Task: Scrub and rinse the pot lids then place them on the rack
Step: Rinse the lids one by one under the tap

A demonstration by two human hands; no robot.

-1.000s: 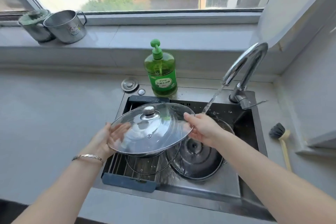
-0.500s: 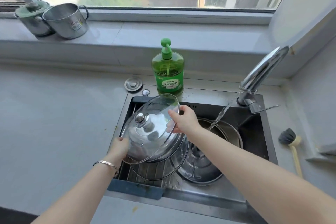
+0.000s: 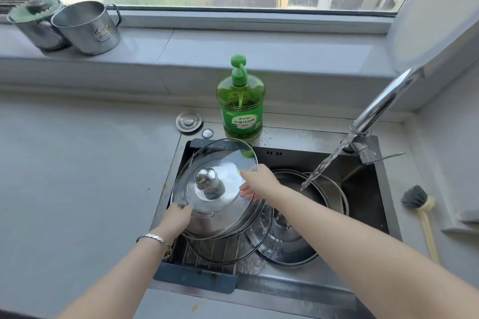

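Change: glass lid (image 3: 217, 189) has gone from near-flat 1 s ago to steeply tilted, knob toward the camera, and shifted toward the sink's back-left corner.
Lid position: held in the air over the rack (image 3: 197, 276) at the sink's left side. Its low edge sits just above a 2nd lid (image 3: 223, 251) resting on the rack. Not set down yet.
Left hand (image 3: 178, 217): fingers curled on the lower-left rim.
Right hand (image 3: 259, 181): pinches the right rim, fingertips visible through the glass.
Handling: wet glass with a metal rim, so likely slippery, stiff, breakable, moderately heavy. Grip 2 opposite rim points or the knob; avoid knocking the 2nd lid.
Water: faucet (image 3: 375, 109) running, stream falls right of the lid into the sink (image 3: 363, 189).
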